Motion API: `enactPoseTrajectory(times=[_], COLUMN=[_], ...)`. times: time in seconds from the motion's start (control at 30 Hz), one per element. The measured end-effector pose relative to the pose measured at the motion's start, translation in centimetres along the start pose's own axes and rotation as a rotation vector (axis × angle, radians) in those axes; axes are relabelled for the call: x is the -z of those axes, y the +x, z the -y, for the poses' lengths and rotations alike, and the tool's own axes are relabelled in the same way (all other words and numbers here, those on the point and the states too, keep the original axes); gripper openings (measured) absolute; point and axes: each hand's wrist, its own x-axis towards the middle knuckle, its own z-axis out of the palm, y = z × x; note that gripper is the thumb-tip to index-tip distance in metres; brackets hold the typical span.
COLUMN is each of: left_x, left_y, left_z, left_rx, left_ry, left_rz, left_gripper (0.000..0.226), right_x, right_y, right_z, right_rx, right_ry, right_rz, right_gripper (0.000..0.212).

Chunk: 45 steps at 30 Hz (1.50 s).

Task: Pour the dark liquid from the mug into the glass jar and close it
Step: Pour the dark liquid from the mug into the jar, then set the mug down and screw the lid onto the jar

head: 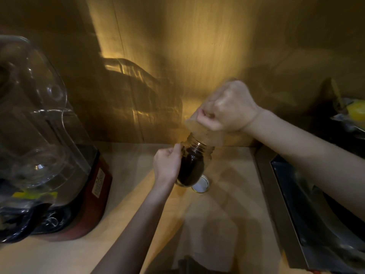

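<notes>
A glass jar (192, 167) stands on the wooden counter, dark liquid filling most of it. My left hand (167, 163) grips its left side near the threaded neck. My right hand (229, 107) is closed on a pale, see-through mug (205, 133), which is blurred and tipped steeply down with its rim against the jar's mouth. A round metal lid (201, 185) lies flat on the counter just right of the jar's base.
A blender (45, 135) with a clear cover and red base stands at the left. A steel sink (316, 204) runs along the right, a yellow object (356, 111) behind it. A wooden wall rises close behind the jar.
</notes>
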Motion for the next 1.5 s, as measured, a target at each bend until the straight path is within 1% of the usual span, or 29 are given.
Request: enactPoseTrajectory(times=[0.07, 0.13, 0.17, 0.23, 0.27, 0.33, 0.37, 0.43, 0.5, 0.6, 0.67, 0.7, 0.8, 0.93, 1.17, 1.4, 1.5], left_x=[0.0, 0.5, 0.9, 1.8, 2.3, 3.4, 3.9, 4.0, 3.1, 1.7, 1.0, 0.8, 0.2, -0.3, -0.8, -1.1, -0.9], left_y=[0.3, 0.0, -0.2, -0.5, -0.6, -0.6, -0.7, -1.0, -1.3, -1.3, -1.2, -1.1, -0.6, 0.0, 0.7, 1.4, 1.4], left_z=[2.2, 3.5, 4.1, 5.3, 6.1, 8.2, 9.2, 10.8, 11.6, 12.3, 12.8, 13.1, 14.4, 15.9, 17.2, 17.4, 17.6], left_rx=[0.063, 0.102, 0.11, 0.099, 0.108, 0.183, 0.233, 0.285, 0.305, 0.363, 0.405, 0.419, 0.462, 0.472, 0.475, 0.506, 0.517], left_ry=[-0.021, -0.131, -0.16, -0.179, -0.189, -0.25, -0.311, -0.396, -0.362, -0.323, -0.288, -0.274, -0.255, -0.195, -0.178, -0.136, -0.131], left_rz=[0.031, 0.121, 0.162, 0.194, 0.196, 0.191, 0.194, 0.201, 0.161, 0.096, 0.105, 0.098, 0.073, 0.065, 0.082, 0.049, 0.049], left_gripper=[0.044, 0.042, 0.042, 0.048, 0.05, 0.052, 0.05, 0.047, 0.048, 0.057, 0.057, 0.055, 0.054, 0.051, 0.05, 0.05, 0.05], right_x=[-1.8, -2.6, -3.1, -3.9, -4.5, -5.8, -6.2, -6.7, -7.6, -9.6, -11.0, -11.9, -14.8, -18.6, -22.5, -23.6, -23.4], right_y=[-1.6, -3.8, -4.9, -7.0, -8.1, -10.5, -11.4, -12.5, -13.2, -13.7, -13.8, -13.7, -13.5, -13.0, -12.4, -13.2, -13.3], right_z=[-0.2, 0.1, 0.0, -0.2, -0.3, -0.2, 0.0, 0.7, 1.3, 1.8, 1.7, 1.7, 1.6, 1.9, 3.1, 3.8, 3.9], right_rx=[-0.235, -0.437, -0.537, -0.751, -0.854, -1.042, -1.142, -1.336, -1.491, -1.636, -1.702, -1.726, -1.801, -1.846, -1.851, -1.856, -1.815], right_ry=[0.118, 0.252, 0.323, 0.475, 0.565, 0.774, 0.863, 1.014, 1.119, 1.182, 1.217, 1.202, 1.132, 1.117, 1.16, 1.096, 1.039], right_rz=[-0.034, -0.07, -0.087, -0.087, -0.093, -0.145, -0.175, -0.209, -0.197, -0.123, -0.14, -0.142, -0.11, -0.068, 0.001, 0.026, 0.076], right_gripper=[0.046, 0.05, 0.052, 0.053, 0.055, 0.058, 0.055, 0.04, 0.029, 0.034, 0.027, 0.029, 0.047, 0.055, 0.061, 0.054, 0.053])
